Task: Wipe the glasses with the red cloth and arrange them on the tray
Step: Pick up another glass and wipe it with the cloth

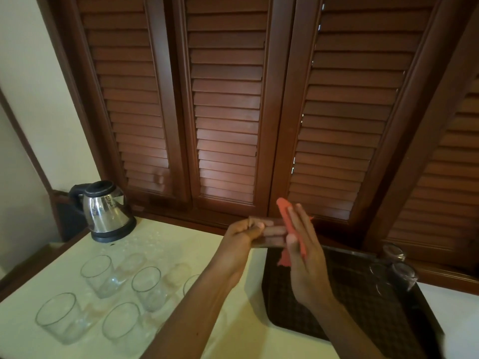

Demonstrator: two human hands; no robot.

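Left hand (243, 233) raised with fingers curled in a grip; right hand (303, 252) upright beside it, fingers straight, both forearms extended forward.

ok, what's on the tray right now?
Glasses stand at the tray's far right corner; their count is unclear. The right hand and red cloth hide its near-left part.

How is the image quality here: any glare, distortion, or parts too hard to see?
Head view: wide-angle lens bows the brown louvred shutters; window highlights glare on the steel kettle; the clear glass held in the left hand nearly vanishes against them; glasses on the dark tray are dim.
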